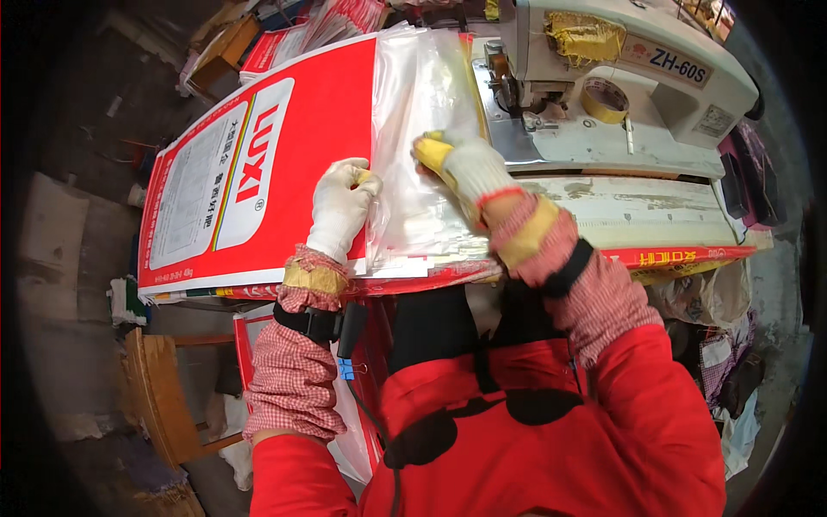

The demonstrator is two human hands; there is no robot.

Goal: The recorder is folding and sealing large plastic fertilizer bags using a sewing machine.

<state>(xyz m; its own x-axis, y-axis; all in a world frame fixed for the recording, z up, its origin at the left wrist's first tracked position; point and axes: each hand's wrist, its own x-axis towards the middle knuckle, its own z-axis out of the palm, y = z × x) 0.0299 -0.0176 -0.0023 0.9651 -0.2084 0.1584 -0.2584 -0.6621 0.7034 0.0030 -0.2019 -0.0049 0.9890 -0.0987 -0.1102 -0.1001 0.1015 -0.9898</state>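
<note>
A stack of flat red-and-white printed bags lies on the worktable. Clear plastic liners stick out from the right edge of the bags. My left hand, in a white knit glove, rests at that edge with its fingers curled closed; what is between them is hidden. Over the clear liners is my right hand, in a white glove with yellow-covered fingers. Its fingers are bent together and point left, slightly blurred, and I cannot make out what they hold.
A white sewing machine stands at the back right, a yellow tape roll on its bed. A wooden stool is at the lower left. More red bags are piled behind. A black cord hangs by my left forearm.
</note>
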